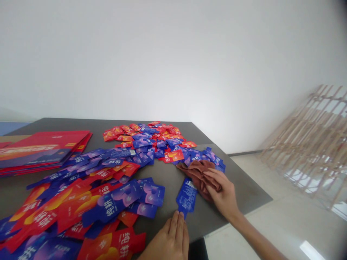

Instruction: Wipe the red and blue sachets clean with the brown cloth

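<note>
1. Blue foil sachet [186, 196] lies flat and alone on the table, at lower centre of the frame, tilted with its narrow end towards the person and its upper end just beside a brown cloth [197, 177].
2. Left hand [169, 240] sits at the bottom edge of the frame, its fingers extended and their tips touching the narrow lower end of the sachet, with no visible grip.
3. Right hand [222, 195] lies over the brown cloth, right of centre, fingers spread across the crumpled fabric and not visibly clamped on it.
4. Both hands are apart, with the sachet and cloth between them.
5. Loose red and blue sachets [114, 202] cover the lower left of the dark grey table [244, 195] and spread in a second scattered heap towards its far edge, upper centre.
6. Flat red folders [40, 150] lie stacked at the left edge of the frame.
7. Beyond the table rise a white wall [162, 54] and, at right, a pale wooden lattice [306, 144] leaning above a tiled floor [271, 231].
</note>
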Demonstrator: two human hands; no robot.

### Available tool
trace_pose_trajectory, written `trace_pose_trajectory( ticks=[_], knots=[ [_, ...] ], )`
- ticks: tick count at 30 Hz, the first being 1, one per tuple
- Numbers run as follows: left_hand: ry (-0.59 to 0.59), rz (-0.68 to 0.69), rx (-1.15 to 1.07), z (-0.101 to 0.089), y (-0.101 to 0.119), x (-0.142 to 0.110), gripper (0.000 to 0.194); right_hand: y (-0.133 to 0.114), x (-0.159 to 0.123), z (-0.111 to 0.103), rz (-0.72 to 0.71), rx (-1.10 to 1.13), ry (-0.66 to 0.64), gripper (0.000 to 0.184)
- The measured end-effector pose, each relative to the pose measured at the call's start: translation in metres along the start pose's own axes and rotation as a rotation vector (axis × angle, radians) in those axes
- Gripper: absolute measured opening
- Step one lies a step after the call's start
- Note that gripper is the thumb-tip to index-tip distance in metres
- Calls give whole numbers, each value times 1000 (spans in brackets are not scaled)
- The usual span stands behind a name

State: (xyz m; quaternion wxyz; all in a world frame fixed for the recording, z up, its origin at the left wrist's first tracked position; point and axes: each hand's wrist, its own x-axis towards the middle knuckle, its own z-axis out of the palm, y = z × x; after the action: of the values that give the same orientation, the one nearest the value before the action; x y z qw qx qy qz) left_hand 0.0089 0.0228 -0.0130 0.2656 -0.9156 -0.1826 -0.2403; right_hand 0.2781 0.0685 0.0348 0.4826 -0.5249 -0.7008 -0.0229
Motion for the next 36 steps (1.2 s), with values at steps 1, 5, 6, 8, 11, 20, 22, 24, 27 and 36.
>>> trace_pose_trajectory(
  ticks=[1, 5, 6, 8, 11, 20, 22, 24, 27, 36],
  knots=[
    [-14, -12, -13, 0, 0, 0, 39, 3, -1, -5, 18, -12, 48, 27],
    [-82, -84, -104, -4, -7, 4, 39, 27, -6, -21, 114, -72, 235, 26],
    [-93, -101, -127, -6, -10, 6, 38, 35, -9, -23, 141, -84, 272, 27],
    [-120, -127, -161, -10, -16, 11, 37, 52, -16, -25, 190, -105, 306, 28],
    [-176, -177, -211, -14, -23, 17, 45, 67, -26, -24, 227, -117, 276, 30],
    [-403, -339, -323, -15, -26, 22, 92, 55, -27, -18, 144, -190, 204, 27],
    [-423, -337, -346, -14, -27, 25, 92, 54, -27, -18, 129, -204, 189, 27],
    [-418, -347, -373, -12, -27, 26, 89, 54, -27, -18, 121, -214, 174, 28],
    [-389, -365, -435, -6, -27, 23, 80, 53, -27, -18, 111, -225, 154, 27],
    [-545, -419, -583, -14, -32, 37, 87, 55, -27, -16, 79, -257, 143, 26]
  ],
)
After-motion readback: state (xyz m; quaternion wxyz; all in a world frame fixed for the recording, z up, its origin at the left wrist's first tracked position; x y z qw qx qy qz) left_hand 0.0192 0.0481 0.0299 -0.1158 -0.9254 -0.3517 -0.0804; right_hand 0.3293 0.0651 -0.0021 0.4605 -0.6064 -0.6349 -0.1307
